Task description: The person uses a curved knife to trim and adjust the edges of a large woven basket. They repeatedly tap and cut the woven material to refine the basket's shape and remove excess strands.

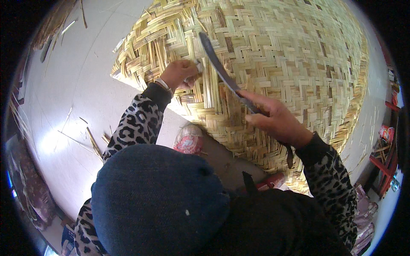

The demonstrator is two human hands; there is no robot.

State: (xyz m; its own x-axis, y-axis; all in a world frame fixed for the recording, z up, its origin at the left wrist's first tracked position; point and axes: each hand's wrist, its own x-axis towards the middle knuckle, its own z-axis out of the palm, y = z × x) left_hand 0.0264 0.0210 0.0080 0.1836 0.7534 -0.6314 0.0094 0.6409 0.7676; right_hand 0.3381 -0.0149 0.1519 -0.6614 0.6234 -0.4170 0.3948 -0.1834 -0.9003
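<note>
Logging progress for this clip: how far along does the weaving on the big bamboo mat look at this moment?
Most of the woven bamboo mat already shows a tight herringbone pattern. In hand: the left hand pinches strips at the near edge, while the right hand grips a long dark blade laid across the weave. Left: the loose strip ends by the left hand are looser and uneven, and spare splints lie on the floor.

Both forearms, in leopard-print sleeves with dark cuffs, reach forward from the lower edge. The left hand (180, 74) is bent at the wrist, its fingers (193, 71) curled tight in a pinch. The right hand (273, 118) lies knuckles up, fingers wrapped closed in a firm grip.
</note>
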